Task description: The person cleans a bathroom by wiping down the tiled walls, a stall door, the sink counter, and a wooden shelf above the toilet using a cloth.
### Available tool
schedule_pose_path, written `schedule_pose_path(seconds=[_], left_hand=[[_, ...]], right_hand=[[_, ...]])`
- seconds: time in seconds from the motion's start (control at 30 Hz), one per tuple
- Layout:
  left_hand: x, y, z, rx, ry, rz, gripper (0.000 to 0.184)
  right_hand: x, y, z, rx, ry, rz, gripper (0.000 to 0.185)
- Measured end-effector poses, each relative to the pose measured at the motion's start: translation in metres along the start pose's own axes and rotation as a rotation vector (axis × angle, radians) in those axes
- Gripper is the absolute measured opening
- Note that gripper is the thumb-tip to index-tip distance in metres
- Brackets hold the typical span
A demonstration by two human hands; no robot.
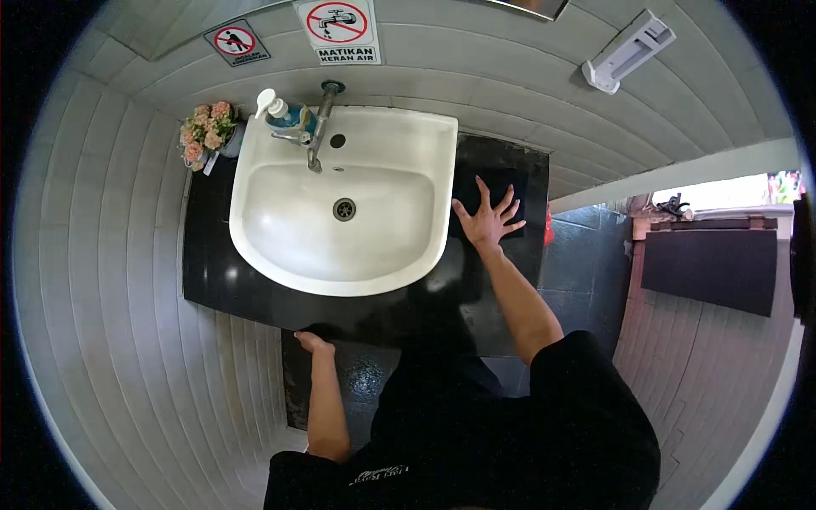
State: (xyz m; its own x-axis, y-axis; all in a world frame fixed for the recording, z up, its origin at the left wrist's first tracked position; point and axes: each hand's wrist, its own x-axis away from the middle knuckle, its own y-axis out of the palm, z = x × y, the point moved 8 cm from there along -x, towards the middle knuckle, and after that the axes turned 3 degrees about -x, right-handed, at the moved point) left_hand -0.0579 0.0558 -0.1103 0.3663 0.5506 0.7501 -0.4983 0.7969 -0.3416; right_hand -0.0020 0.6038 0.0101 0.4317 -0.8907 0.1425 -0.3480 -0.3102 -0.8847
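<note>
My right hand [486, 223] lies with its fingers spread wide on a flat, dark square piece [512, 180] that looks like a black cloth. This rests on the black countertop [374, 316], just right of the white washbasin [246, 229]. At the counter's front edge, left of centre, is my left hand [316, 342]; most of its fingers are hidden, so I cannot make out whether they curl round the edge. The basin holds no water, and its drain [343, 209] shows in the middle.
A metal tap [321, 136] and a blue soap pump bottle [297, 121] stand at the basin's back left. Potted artificial flowers [208, 127] fill the left corner. Signs [340, 30] and a white holder [629, 53] are on the wall. Something red [548, 228] shows past the right edge.
</note>
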Motion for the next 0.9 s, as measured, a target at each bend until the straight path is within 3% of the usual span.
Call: schedule_pose_path(seconds=[0.13,0.23,0.37,0.57,0.73,0.9], left_hand=[[0.008,0.008,0.005,-0.019,-0.028,0.171,0.07],[0.015,-0.003,0.013,-0.295,-0.058,0.468,0.066],[0.026,-0.007,0.025,-0.484,-0.096,0.64,0.072],[0.024,-0.012,0.027,-0.473,-0.1,0.612,0.074],[0.074,0.007,0.035,-0.276,-0.172,0.577,0.074],[0.042,0.001,0.02,-0.328,-0.112,0.547,0.074]], right_hand=[[-0.038,-0.002,-0.005,-0.01,0.073,0.024,0.081],[-0.068,0.005,-0.016,-0.042,0.122,0.076,0.084],[-0.096,0.01,-0.02,-0.03,0.168,0.066,0.084],[-0.075,0.008,-0.014,-0.05,0.018,0.102,0.08],[0.042,-0.013,0.015,-0.002,-0.12,0.034,0.073],[0.106,-0.012,0.042,0.031,-0.013,-0.042,0.077]])
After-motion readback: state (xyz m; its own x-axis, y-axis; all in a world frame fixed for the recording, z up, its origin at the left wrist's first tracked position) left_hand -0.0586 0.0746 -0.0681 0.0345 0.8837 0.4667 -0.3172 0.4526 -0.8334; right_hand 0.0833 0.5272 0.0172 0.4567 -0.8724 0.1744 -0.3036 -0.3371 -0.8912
